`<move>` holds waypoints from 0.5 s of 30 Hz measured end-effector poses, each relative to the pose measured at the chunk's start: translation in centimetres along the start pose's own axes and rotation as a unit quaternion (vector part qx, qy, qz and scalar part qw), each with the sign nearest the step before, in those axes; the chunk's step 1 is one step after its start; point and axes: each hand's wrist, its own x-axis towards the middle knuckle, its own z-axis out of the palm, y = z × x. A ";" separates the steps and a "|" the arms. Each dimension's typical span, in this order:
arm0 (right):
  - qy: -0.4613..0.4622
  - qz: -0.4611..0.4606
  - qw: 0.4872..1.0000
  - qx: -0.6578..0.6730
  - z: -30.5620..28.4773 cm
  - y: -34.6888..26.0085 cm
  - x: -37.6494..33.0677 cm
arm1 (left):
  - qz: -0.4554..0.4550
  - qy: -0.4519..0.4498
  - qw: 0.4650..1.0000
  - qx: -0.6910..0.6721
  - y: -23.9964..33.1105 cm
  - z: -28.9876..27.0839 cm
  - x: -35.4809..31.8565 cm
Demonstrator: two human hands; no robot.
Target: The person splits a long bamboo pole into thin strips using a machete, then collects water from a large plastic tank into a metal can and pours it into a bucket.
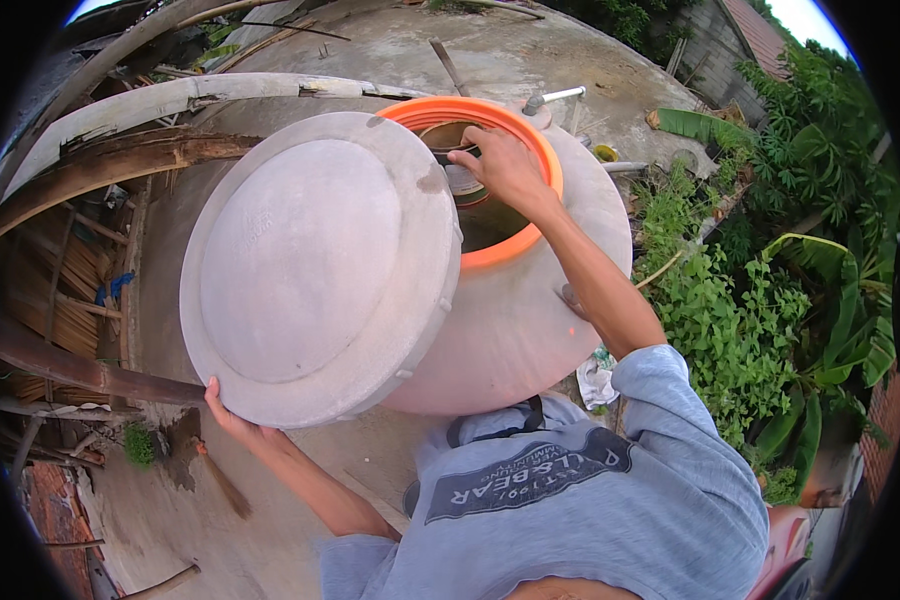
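Note:
A large round greyish lid [300, 265] is tilted up at the left, covering part of the tank behind it. My left hand [232, 418] grips the lid's lower left edge, with the fingers partly hidden. Beside the lid is a wide pale water tank [510, 335] with an orange ring [550, 180] around its opening. Reaching into that opening, my right hand [505, 165] is closed on the rim of a round metal-looking container [462, 182]. The lower part of this container lies in shadow inside the opening.
Weathered curved wooden beams [120, 165] reach toward the tank from the left. A short white pipe [555, 98] stands beyond the ring. Leafy plants [740, 330] crowd the right side. A broom [222, 480] lies on the concrete at lower left.

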 end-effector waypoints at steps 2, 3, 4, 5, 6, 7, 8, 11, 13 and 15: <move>-0.028 0.077 0.997 0.017 4.0 0.9 3.0 | -0.009 -0.001 1.000 -0.002 -0.3 0.1 0.0; -0.063 0.116 0.991 -0.010 6.4 2.1 4.7 | -0.014 -0.001 1.000 -0.004 -0.3 0.5 -0.4; -0.081 0.150 0.985 -0.018 8.6 3.8 6.0 | -0.022 0.000 1.000 -0.001 -0.3 0.7 -0.8; -0.113 0.211 0.971 -0.008 10.4 4.9 7.3 | -0.023 0.007 1.000 0.008 0.1 0.7 -1.0; -0.093 0.274 0.957 0.011 12.0 6.2 7.9 | -0.024 0.012 1.000 0.015 0.1 0.7 -0.9; -0.075 0.334 0.939 0.032 13.7 7.4 8.4 | -0.023 0.020 0.999 0.024 0.3 0.7 -0.9; -0.060 0.389 0.917 0.063 15.4 8.8 9.1 | -0.021 0.029 0.999 0.033 0.6 1.2 -1.3; -0.013 0.484 0.866 0.122 18.8 14.7 11.2 | -0.026 0.043 0.998 0.046 0.9 2.1 -2.2; 0.078 0.521 0.841 0.125 19.9 16.7 11.8 | -0.035 0.031 0.998 0.042 0.8 1.5 -1.9; 0.141 0.531 0.825 0.135 21.7 19.0 11.6 | -0.021 0.032 0.998 0.050 0.7 1.0 -1.8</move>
